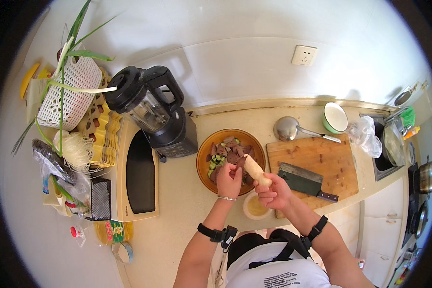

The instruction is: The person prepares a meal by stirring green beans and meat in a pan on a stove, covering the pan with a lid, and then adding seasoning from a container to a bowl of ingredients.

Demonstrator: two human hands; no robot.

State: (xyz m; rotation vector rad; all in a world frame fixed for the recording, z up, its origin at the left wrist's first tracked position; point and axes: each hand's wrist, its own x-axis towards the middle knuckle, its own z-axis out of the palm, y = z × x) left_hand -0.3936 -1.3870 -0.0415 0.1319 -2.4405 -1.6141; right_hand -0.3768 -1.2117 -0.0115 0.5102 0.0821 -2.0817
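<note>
My right hand [272,190] grips a pale, elongated bread-like piece of food [253,169], tilted over the rim of an amber bowl [203,144]. My left hand [229,180] pinches a dark reddish-brown slice [241,162] against its upper end. Sliced brown meat [233,157] and chopped green pieces [216,162] fill part of the bowl. Below its rim stands a small bowl with yellowish contents [257,207], partly behind my right hand. A cleaver [302,180] lies flat on the wooden cutting board [331,154] to the right.
A black blender [154,111] stands behind left, beside a microwave oven [153,212]. Farther left are a white plastic basket [72,90] and egg trays [106,133]. A metal ladle [287,129], a green-white bowl [335,117], a plastic bag [365,135] and the sink [385,174] are at right.
</note>
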